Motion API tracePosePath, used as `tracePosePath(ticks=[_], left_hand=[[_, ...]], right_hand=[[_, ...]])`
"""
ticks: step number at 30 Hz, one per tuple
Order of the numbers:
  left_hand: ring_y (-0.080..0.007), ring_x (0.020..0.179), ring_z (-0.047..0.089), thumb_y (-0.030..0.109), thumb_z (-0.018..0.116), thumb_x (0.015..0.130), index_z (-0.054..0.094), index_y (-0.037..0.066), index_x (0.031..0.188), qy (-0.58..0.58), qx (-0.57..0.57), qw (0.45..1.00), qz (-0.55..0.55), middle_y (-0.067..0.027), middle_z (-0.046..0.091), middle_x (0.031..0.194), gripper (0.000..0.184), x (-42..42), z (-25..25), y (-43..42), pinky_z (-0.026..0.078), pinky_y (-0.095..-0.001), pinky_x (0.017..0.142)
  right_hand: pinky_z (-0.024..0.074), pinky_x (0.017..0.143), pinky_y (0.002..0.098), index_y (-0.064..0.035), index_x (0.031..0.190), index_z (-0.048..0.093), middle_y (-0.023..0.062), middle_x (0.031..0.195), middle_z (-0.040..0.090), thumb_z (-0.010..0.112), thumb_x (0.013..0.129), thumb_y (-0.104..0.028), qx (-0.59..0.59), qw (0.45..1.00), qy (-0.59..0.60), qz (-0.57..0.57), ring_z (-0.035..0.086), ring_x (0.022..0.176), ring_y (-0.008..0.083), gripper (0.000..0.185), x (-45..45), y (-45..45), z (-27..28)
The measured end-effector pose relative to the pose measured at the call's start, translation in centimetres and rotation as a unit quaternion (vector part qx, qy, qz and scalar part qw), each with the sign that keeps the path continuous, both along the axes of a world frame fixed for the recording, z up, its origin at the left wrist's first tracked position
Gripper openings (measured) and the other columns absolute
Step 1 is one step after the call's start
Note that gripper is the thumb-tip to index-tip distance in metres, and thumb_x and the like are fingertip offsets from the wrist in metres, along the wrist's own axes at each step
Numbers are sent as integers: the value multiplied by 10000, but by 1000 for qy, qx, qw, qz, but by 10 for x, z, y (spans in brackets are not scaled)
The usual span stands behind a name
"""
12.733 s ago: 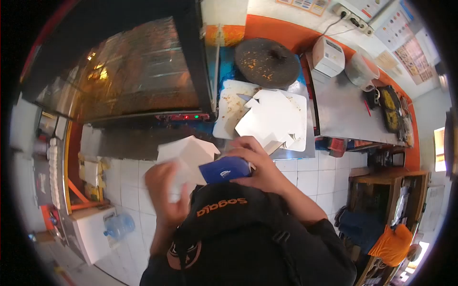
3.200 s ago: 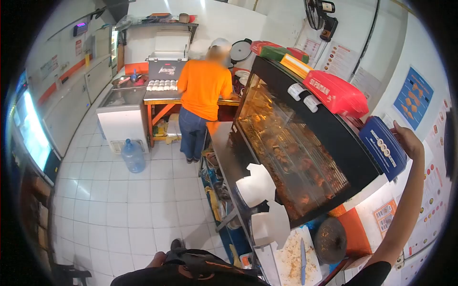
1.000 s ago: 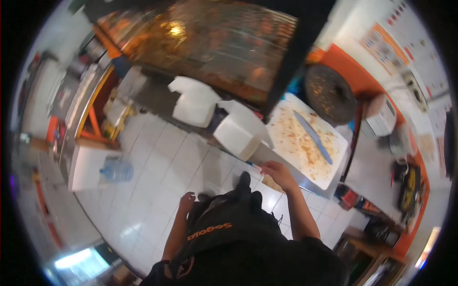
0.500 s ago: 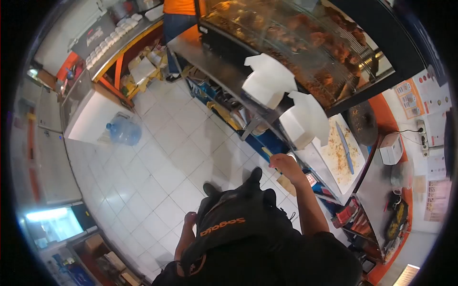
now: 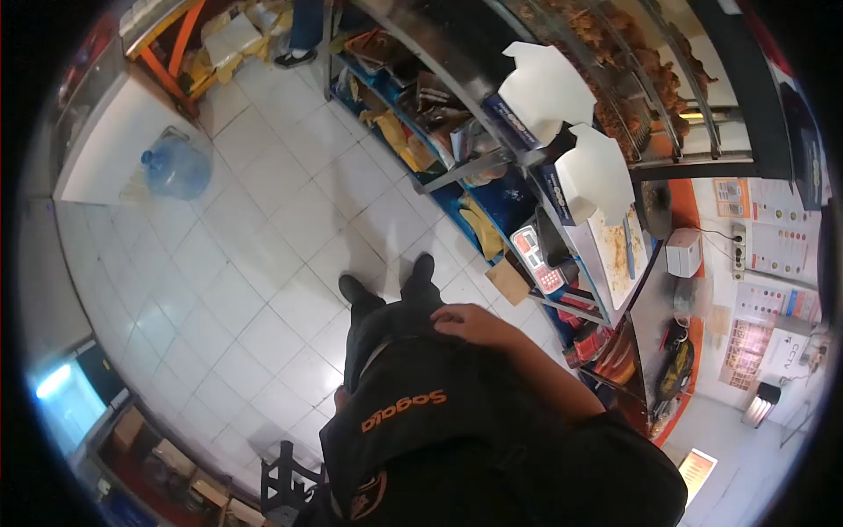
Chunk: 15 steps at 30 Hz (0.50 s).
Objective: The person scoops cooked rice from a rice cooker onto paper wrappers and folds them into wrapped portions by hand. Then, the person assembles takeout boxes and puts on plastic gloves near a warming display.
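My right hand (image 5: 470, 325) is at my waist, over the front of my black top (image 5: 474, 422) with orange lettering. Its fingers are curled against the dark cloth; whether they pinch the fabric or a small thing is hidden. Only a sliver of my left hand (image 5: 342, 398) shows beside my left hip, its fingers mostly covered by the clothing. To the right of my right hand stands a shelf unit with a white scale (image 5: 537, 259) and a brown paper piece (image 5: 507, 281). Above it, two open white-lined boxes (image 5: 549, 92) sit on the counter.
A cutting board (image 5: 606, 259) with crumbs holds a blue knife (image 5: 630, 249). Fried food fills a glass display case (image 5: 632, 79). On the tiled floor (image 5: 263, 246) lies a blue water bottle (image 5: 178, 167); a black stool (image 5: 285, 479) stands at lower left. Another person's shoe (image 5: 296, 58) shows at the top.
My right hand has moved from beside the counter back to my waist. My view has shifted down and right, bringing the scale and black stool into sight.
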<state>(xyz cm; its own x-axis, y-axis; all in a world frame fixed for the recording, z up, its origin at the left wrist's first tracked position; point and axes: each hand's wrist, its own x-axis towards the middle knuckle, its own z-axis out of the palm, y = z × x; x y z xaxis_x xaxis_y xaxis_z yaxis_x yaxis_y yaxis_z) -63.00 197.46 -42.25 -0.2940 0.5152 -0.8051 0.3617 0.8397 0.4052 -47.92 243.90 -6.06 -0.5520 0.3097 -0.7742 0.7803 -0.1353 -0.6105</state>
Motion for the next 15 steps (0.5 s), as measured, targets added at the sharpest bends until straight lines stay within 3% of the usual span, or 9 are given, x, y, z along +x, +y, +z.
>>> tracePosePath(ticks=[6,7,9,10,11,15], left_hand=[[-215,785,682,208,493,928,680,-2,1036,4,-44,999,-11,-166,687,889,301,-13,-20,31,543,-340,667],[-214,784,681,208,491,929,681,-2,1039,17,-21,999,27,-167,687,889,304,-20,-23,43,542,-340,669],[-304,822,666,231,550,920,666,28,1082,63,146,971,179,-160,688,962,285,-16,-27,44,538,-418,756],[-251,818,659,185,527,914,643,5,1125,-57,104,932,343,-151,683,978,301,-19,-7,62,535,-366,725],[-199,814,651,138,504,908,620,-19,1169,-172,55,851,493,-142,678,995,326,-27,36,96,531,-314,694],[-187,845,643,145,542,903,593,-22,1210,-168,41,862,476,-118,680,1005,353,-24,60,118,515,-302,696]], right_hand=[[502,839,317,-20,1179,645,101,1053,710,657,910,-240,35,989,-17,-143,651,919,177,349,34,17,-31],[501,823,308,-13,1176,645,91,1050,710,651,915,-237,10,982,-7,-188,649,910,163,344,43,20,-43],[490,770,291,-27,1177,648,47,1002,698,676,895,-250,-5,972,-63,-228,642,880,130,361,63,28,-70],[492,758,294,-36,1199,637,40,1005,691,681,889,-253,-2,969,-84,-232,638,885,128,381,75,32,-85],[495,746,296,-45,1221,626,32,1008,684,687,882,-255,2,966,-106,-237,634,891,127,403,87,37,-100],[511,780,311,-48,1269,602,46,1141,651,661,858,-183,28,934,-155,-322,624,930,140,437,123,74,-173]])
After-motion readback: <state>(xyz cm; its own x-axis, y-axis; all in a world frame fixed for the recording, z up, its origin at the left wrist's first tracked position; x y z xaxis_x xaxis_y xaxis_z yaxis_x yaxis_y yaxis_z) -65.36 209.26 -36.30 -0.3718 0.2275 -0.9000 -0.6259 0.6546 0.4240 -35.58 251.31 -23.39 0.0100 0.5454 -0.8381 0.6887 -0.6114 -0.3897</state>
